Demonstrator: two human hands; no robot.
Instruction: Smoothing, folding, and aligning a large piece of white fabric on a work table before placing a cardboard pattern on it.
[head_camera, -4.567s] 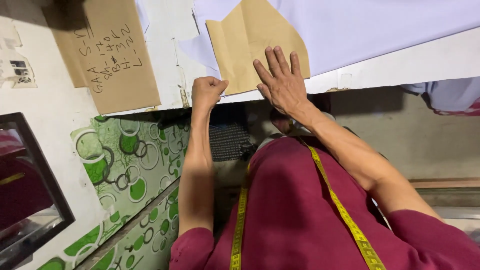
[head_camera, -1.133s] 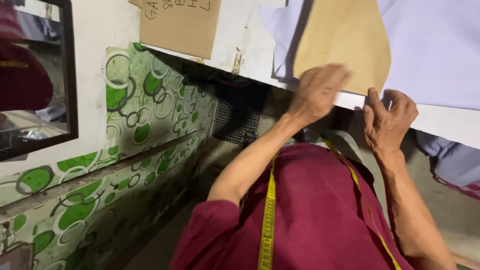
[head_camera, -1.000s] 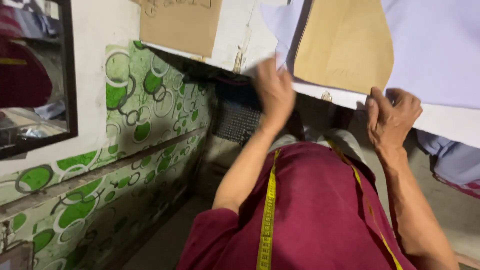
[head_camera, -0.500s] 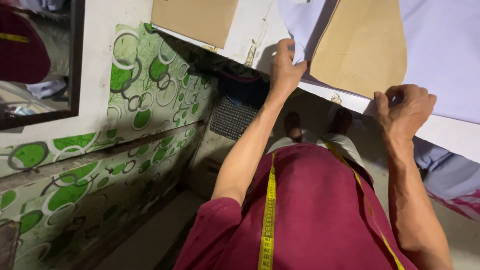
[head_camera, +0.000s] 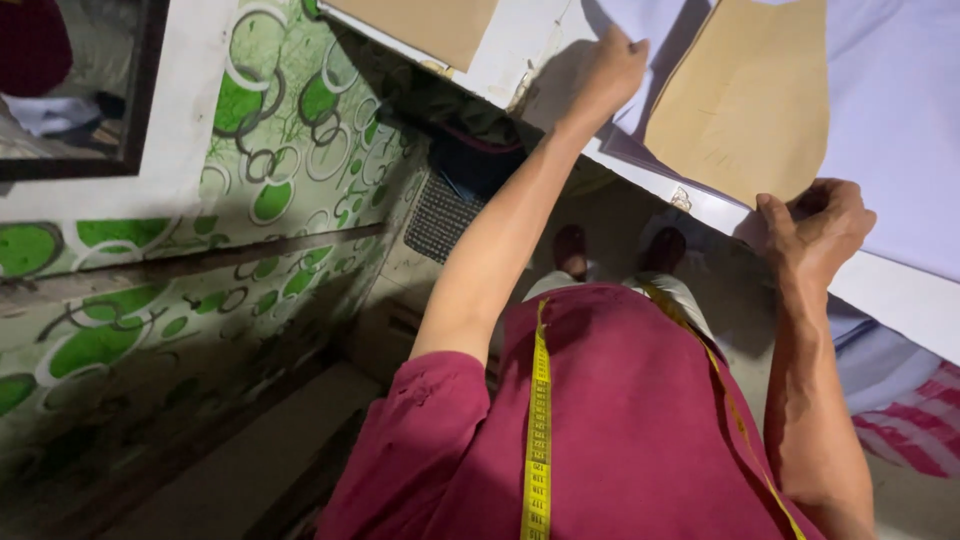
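Observation:
A pale lilac cloth lies spread over a white table. On it rests a tan paper pattern piece. My left hand is stretched out to the cloth's left edge and pinches it there, just left of the pattern. My right hand is curled over the table's near edge, gripping the cloth below the pattern's lower corner. A yellow measuring tape hangs around my neck over a maroon shirt.
A second tan paper piece lies at the table's far left. A wall with green circle patterns stands close on the left, with a framed mirror above. Striped red and blue fabric hangs under the table at right.
My left hand rose from under the table edge to the cloth's left edge. My right hand stayed on the table's near edge. The view tilted further down and left.

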